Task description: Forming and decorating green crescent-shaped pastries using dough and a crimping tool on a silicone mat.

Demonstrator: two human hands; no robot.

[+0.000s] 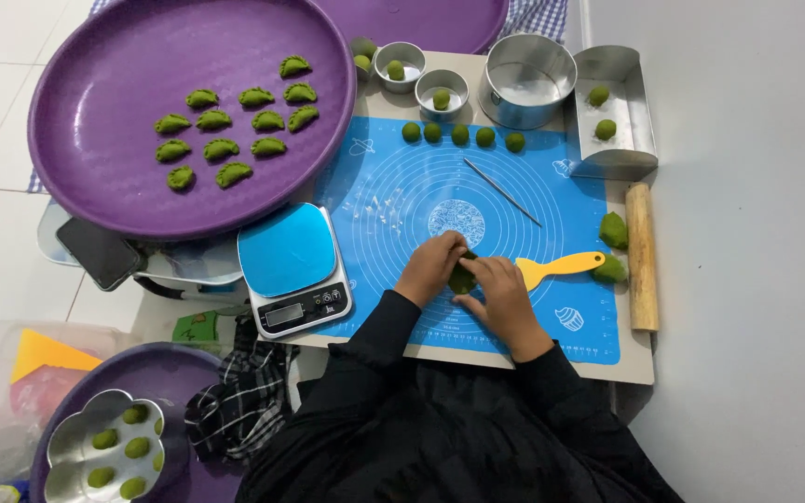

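Observation:
Both my hands meet over the blue silicone mat (pixel 393 200) and pinch one piece of green dough (pixel 463 278) between them. My left hand (pixel 431 265) holds its left side, fingers curled around it. My right hand (pixel 501 291) closes on its right side. The dough is mostly hidden by my fingers. A yellow spatula (pixel 561 266) lies on the mat just right of my right hand. Black sleeves cover both arms.
A big purple tray (pixel 104 186) with several folded green dumplings sits at upper left. A blue-topped kitchen scale (pixel 293 265) stands left of the mat. Green dough balls (pixel 459 135) line the mat's far edge, near metal bowls (pixel 525 79), a thin metal stick (pixel 502 192) and a wooden rolling pin (pixel 642 256).

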